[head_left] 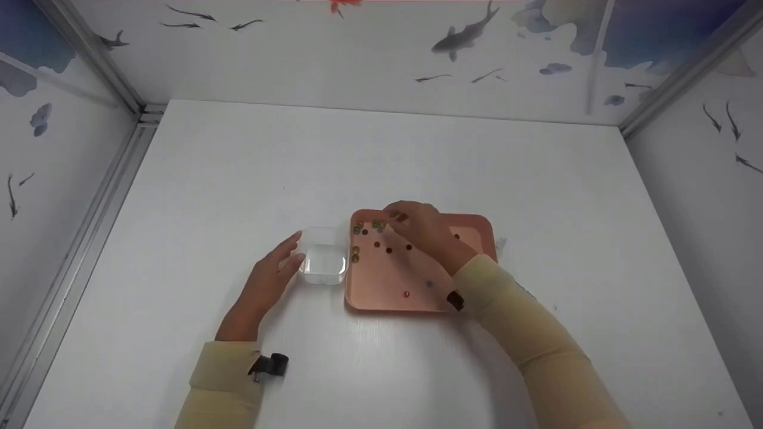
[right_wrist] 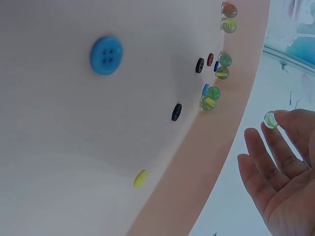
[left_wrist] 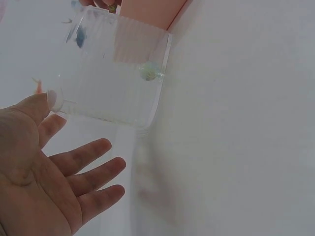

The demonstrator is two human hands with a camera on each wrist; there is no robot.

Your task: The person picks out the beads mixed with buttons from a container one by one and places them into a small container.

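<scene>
A clear plastic container (head_left: 323, 280) stands against the left side of a pink tray (head_left: 387, 304). My left hand (head_left: 271, 280) touches the container's left side, fingers loosely extended; in the left wrist view the thumb meets its corner. Between right thumb and finger I pinch a glass marble (right_wrist: 270, 119), with my right hand (head_left: 420, 229) over the tray's far edge. Several marbles (right_wrist: 225, 59) line that tray's edge, beside buttons such as a blue one (right_wrist: 106, 55) and a black one (right_wrist: 176, 112). A greenish blur (left_wrist: 150, 73) shows through the container; whether it lies inside I cannot tell.
The white table (head_left: 238, 161) spreads around the tray and container. Printed wall panels (head_left: 357, 59) with fish stand at the back and sides. A yellow button (right_wrist: 140, 178) lies on the tray. Right of the tray, a small clear thing (head_left: 501, 243) is partly hidden.
</scene>
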